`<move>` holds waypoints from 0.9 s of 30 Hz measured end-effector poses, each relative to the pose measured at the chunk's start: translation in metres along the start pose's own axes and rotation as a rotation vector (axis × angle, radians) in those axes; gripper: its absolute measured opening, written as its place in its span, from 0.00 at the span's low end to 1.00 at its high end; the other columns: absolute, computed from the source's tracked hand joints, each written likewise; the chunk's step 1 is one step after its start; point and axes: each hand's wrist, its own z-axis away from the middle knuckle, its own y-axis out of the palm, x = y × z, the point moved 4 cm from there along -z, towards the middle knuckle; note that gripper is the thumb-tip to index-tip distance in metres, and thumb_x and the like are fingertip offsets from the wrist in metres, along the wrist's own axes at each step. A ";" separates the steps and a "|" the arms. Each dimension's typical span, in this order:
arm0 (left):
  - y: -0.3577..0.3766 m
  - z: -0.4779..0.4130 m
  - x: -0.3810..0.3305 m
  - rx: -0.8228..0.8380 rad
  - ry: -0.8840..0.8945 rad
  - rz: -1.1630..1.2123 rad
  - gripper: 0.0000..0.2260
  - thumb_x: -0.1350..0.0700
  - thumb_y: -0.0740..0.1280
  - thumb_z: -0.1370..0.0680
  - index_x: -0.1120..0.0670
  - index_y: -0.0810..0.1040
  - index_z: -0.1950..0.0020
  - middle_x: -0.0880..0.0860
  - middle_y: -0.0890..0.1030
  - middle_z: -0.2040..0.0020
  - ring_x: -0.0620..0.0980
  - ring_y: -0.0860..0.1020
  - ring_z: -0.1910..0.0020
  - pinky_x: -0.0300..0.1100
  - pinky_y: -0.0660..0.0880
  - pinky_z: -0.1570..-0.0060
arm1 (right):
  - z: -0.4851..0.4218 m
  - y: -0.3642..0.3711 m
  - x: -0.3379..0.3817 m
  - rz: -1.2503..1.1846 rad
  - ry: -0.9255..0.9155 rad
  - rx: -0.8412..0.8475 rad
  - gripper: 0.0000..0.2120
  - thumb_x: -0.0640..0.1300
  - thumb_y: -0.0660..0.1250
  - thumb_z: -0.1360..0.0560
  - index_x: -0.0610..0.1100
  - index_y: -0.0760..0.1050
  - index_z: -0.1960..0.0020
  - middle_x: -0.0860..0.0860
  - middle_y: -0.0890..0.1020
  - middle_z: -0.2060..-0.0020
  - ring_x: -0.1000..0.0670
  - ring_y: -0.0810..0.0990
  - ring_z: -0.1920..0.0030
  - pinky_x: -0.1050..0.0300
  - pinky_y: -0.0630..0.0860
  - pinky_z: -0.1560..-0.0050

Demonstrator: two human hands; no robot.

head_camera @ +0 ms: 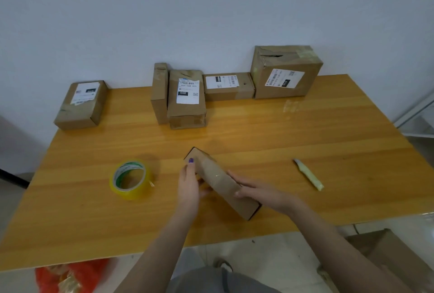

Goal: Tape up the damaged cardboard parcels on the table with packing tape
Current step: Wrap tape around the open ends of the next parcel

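**Long box held in both hands near the table's front edge**

The box is a slim, long carton of plain brown cardboard. It lies slantwise at the middle of the table, close to the front edge, with one end pointing toward the back left. The left hand wraps its far end, one finger hooked over the top face. The right hand grips the near half, fingers curled across the top and thumb on the side. Whether the box rests on the wood or is lifted slightly, I cannot tell.

It looks light and fairly stiff, though its thin walls would likely dent under a hard squeeze. Holding it along the long edges seems safest, leaving the ends free for taping. A glossy strip on top suggests tape there, which would be slippery.

The tape, a clear yellowish roll, lies flat toward the left edge. A pale yellow cutter lies toward the right. Creased, labelled parcels line the back edge, and the big parcel at the back right is torn on top.
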 end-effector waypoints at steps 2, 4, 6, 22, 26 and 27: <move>0.007 0.005 0.002 0.063 0.076 -0.153 0.22 0.47 0.59 0.19 0.52 0.64 0.27 0.53 0.73 0.35 0.55 0.74 0.39 0.56 0.75 0.42 | -0.007 0.008 -0.001 0.137 -0.011 -0.097 0.35 0.67 0.66 0.28 0.69 0.53 0.27 0.57 0.53 0.23 0.51 0.50 0.23 0.50 0.59 0.30; 0.009 0.005 0.001 0.068 0.154 -0.362 0.29 0.44 0.61 0.21 0.52 0.57 0.23 0.51 0.70 0.31 0.53 0.71 0.34 0.55 0.69 0.34 | -0.013 0.019 -0.003 0.177 -0.039 -0.170 0.40 0.77 0.62 0.36 0.73 0.51 0.28 0.56 0.52 0.22 0.50 0.46 0.22 0.43 0.54 0.27; 0.007 0.001 -0.004 0.058 0.204 -0.457 0.40 0.33 0.60 0.26 0.53 0.54 0.22 0.51 0.67 0.28 0.53 0.68 0.31 0.55 0.67 0.32 | -0.017 0.024 -0.005 0.098 -0.061 -0.225 0.36 0.80 0.59 0.37 0.77 0.52 0.31 0.55 0.50 0.22 0.50 0.44 0.22 0.39 0.51 0.26; -0.008 -0.022 0.010 0.039 0.227 -1.182 0.25 0.53 0.47 0.16 0.62 0.44 0.23 0.60 0.49 0.22 0.57 0.49 0.23 0.49 0.53 0.25 | -0.040 -0.003 0.007 0.427 0.089 -0.203 0.59 0.54 0.76 0.32 0.52 0.31 0.23 0.45 0.62 0.25 0.44 0.77 0.39 0.54 0.77 0.45; -0.001 -0.019 0.015 0.005 0.377 -1.463 0.34 0.41 0.45 0.18 0.64 0.37 0.24 0.62 0.39 0.23 0.57 0.40 0.23 0.48 0.42 0.26 | -0.053 -0.014 0.020 0.405 0.129 -0.108 0.63 0.49 0.80 0.35 0.54 0.30 0.24 0.44 0.62 0.27 0.51 0.80 0.65 0.61 0.79 0.70; 0.005 -0.016 0.018 0.039 0.384 -1.525 0.34 0.41 0.44 0.18 0.64 0.37 0.24 0.62 0.38 0.23 0.58 0.39 0.23 0.49 0.41 0.26 | -0.058 -0.014 0.020 0.430 0.136 -0.094 0.63 0.48 0.80 0.35 0.53 0.30 0.23 0.44 0.62 0.27 0.53 0.79 0.64 0.62 0.78 0.70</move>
